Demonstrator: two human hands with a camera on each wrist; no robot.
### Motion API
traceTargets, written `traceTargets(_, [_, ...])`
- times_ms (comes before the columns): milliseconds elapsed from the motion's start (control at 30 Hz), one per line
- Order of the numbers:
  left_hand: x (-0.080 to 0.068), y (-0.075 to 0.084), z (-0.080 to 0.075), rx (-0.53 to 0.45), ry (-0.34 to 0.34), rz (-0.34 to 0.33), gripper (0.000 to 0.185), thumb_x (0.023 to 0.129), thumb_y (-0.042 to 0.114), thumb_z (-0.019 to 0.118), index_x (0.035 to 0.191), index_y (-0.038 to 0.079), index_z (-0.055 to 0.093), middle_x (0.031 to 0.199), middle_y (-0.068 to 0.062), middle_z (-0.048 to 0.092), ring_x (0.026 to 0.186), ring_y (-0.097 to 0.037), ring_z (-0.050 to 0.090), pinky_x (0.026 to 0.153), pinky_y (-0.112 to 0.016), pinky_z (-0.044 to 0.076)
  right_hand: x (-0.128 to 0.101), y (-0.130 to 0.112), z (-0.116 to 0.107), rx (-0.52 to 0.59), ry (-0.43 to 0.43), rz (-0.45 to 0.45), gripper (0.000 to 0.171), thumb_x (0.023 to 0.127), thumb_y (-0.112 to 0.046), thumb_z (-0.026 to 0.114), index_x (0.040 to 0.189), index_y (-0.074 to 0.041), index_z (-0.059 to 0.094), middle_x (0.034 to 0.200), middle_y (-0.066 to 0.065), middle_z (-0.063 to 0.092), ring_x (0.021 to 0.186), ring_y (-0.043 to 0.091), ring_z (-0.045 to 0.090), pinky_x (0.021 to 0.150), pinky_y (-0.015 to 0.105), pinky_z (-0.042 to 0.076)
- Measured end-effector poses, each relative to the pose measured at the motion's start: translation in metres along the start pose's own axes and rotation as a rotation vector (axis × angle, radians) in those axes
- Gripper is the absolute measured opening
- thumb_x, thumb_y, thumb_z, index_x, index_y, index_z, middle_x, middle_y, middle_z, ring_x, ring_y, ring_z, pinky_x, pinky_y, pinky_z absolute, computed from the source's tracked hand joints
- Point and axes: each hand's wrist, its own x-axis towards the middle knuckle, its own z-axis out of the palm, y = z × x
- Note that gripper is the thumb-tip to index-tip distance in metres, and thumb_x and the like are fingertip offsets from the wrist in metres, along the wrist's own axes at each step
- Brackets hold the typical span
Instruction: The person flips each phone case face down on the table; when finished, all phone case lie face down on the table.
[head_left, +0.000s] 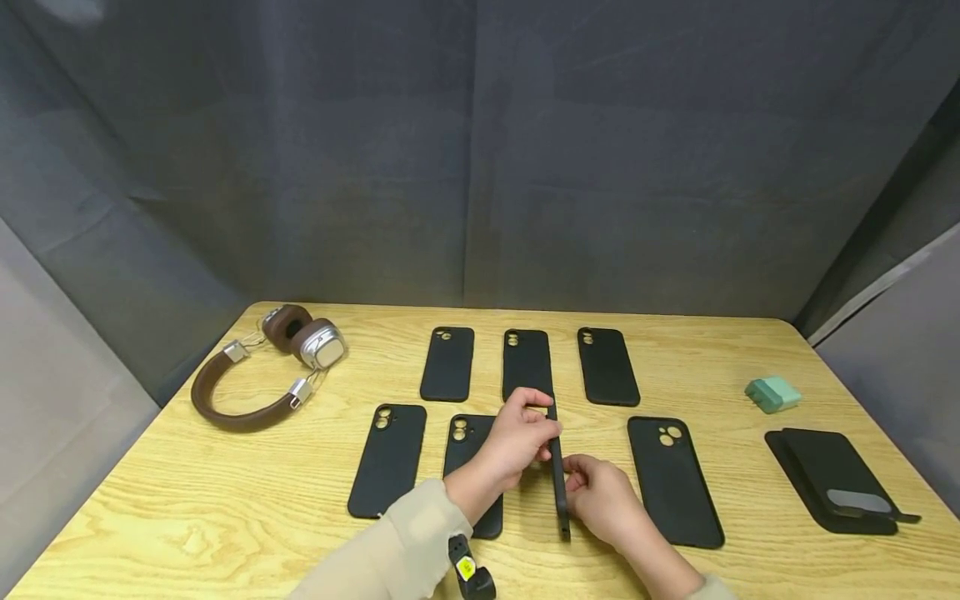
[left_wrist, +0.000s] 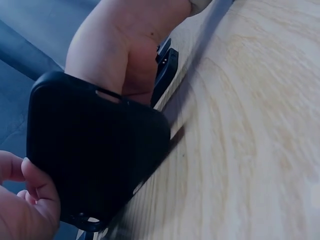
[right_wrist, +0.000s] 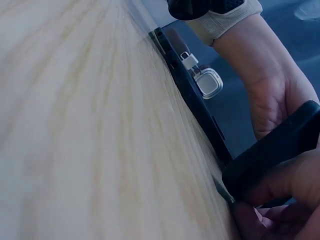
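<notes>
A black phone case (head_left: 558, 479) stands on its long edge, seen nearly edge-on in the head view. My left hand (head_left: 517, 437) pinches it near the far end between thumb and fingers. Lower down, on its right side, my right hand (head_left: 603, 500) grips it with curled fingers. The left wrist view shows the broad face of the phone case (left_wrist: 95, 145), with my left hand (left_wrist: 27, 200) at its edge and part of my right hand hidden behind it. In the right wrist view my right hand (right_wrist: 292, 200) holds the lower edge, close to the wooden tabletop (right_wrist: 125, 150).
Several other black phone cases lie flat in two rows, one (head_left: 675, 483) right of my hands and one (head_left: 472, 467) partly under my left arm. Brown headphones (head_left: 247, 417) lie at left. A green charger plug (head_left: 772, 393) and a black folding stand (head_left: 832, 479) are at right.
</notes>
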Motion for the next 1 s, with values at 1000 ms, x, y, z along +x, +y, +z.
traceTargets(1000, [0.002, -0.003, 0.006, 0.067, -0.014, 0.04, 0.028, 0.082, -0.003, 0.059, 0.106, 0.006, 0.049, 0.066, 0.001, 0.044, 0.046, -0.009, 0.042, 0.045, -0.02, 0.039, -0.018, -0.018, -0.028, 0.387, -0.053, 0.098, 0.034, 0.09, -0.007, 0.054, 0.119, 0.011, 0.053, 0.083, 0.01, 0.061, 0.071, 0.017, 0.06, 0.063, 0.03, 0.054])
